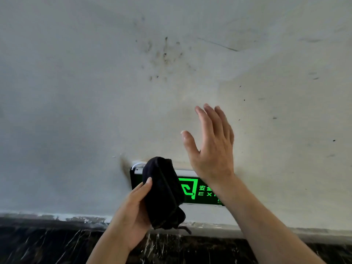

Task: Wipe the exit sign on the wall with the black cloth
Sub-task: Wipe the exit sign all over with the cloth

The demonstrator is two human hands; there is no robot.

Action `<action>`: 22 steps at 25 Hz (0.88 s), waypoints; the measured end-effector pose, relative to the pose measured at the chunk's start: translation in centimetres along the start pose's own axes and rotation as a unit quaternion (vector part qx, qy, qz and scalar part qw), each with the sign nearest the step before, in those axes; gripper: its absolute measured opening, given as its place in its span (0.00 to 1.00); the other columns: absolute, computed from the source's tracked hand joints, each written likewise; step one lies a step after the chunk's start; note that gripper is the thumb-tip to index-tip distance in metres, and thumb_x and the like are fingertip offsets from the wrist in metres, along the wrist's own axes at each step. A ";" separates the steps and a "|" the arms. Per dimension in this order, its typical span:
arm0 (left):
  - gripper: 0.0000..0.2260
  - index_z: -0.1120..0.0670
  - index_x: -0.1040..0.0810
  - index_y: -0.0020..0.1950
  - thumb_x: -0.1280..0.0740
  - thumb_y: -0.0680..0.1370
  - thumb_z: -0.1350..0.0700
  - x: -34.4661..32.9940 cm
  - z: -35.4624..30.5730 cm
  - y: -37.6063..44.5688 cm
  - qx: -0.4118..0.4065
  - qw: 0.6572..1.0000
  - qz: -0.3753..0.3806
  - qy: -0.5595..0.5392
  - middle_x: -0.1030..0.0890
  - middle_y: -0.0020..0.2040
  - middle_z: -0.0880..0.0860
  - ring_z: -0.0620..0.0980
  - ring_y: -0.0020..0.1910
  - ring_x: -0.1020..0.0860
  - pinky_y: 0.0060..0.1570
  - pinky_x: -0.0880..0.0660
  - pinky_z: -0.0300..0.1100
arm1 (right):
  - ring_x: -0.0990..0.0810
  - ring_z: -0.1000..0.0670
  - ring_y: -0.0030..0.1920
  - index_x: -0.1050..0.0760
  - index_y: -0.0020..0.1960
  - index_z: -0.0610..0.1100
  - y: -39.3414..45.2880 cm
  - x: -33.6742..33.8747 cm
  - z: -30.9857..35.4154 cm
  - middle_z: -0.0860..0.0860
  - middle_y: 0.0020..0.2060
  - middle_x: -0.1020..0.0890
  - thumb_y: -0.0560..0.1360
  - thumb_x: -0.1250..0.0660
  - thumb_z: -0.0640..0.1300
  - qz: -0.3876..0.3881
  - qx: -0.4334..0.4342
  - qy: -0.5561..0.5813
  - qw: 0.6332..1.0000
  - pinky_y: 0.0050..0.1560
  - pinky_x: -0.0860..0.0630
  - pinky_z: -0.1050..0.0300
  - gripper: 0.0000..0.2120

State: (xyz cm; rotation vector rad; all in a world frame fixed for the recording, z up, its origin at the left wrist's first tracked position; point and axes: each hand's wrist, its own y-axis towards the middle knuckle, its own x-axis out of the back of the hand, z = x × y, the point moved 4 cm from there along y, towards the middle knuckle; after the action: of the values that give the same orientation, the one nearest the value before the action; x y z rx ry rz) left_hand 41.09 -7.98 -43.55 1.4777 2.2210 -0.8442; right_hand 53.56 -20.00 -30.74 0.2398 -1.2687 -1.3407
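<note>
A green-lit exit sign (192, 189) is mounted low on the white wall, just above a dark baseboard. My left hand (133, 212) grips a folded black cloth (163, 193) and holds it against the sign's left part, covering it. My right hand (211, 147) is raised above the sign with its fingers spread and nothing in it. Its forearm crosses in front of the sign's right end and hides it.
The white wall (95, 92) carries dark spots and scuffs above the sign. A black marbled baseboard (57, 242) runs along the bottom. A thin white cable (138, 165) loops at the sign's top left corner.
</note>
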 end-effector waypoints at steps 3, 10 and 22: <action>0.23 0.57 0.23 0.67 0.35 0.76 0.46 1.8 -0.2 -0.1 0.009 0.999 -0.032 -0.036 0.18 0.62 0.61 0.61 0.58 0.18 0.54 0.25 0.56 | 0.47 0.43 0.76 0.41 0.75 0.47 3.9 -1.3 0.1 0.45 0.76 0.38 0.78 0.42 0.56 -0.034 0.140 -0.124 0.982 0.74 0.53 0.41 0.29; 0.23 0.56 0.27 0.70 0.36 0.77 0.49 6.9 -2.1 -0.2 -0.056 0.987 -0.134 -0.073 0.19 0.63 0.61 0.62 0.60 0.19 0.56 0.26 0.57 | 0.55 0.45 0.77 0.51 0.78 0.52 7.2 -4.8 -2.8 0.49 0.78 0.46 0.80 0.47 0.56 -0.008 0.238 -0.253 0.938 0.72 0.66 0.42 0.30; 0.22 0.50 0.28 0.70 0.30 0.78 0.65 7.0 -3.2 4.9 -0.287 0.798 -0.345 0.401 0.25 0.48 0.34 0.31 0.43 0.24 0.40 0.29 0.28 | 0.48 0.42 0.75 0.46 0.77 0.50 7.6 -5.9 -3.6 0.47 0.76 0.39 0.80 0.46 0.58 -0.103 0.278 -0.259 0.919 0.72 0.64 0.39 0.29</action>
State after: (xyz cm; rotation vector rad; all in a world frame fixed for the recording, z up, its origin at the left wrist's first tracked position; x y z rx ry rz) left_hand 42.91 0.39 -46.57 0.7408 3.2886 0.4702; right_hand 62.31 -14.72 -29.52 0.4406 -2.1220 -1.2302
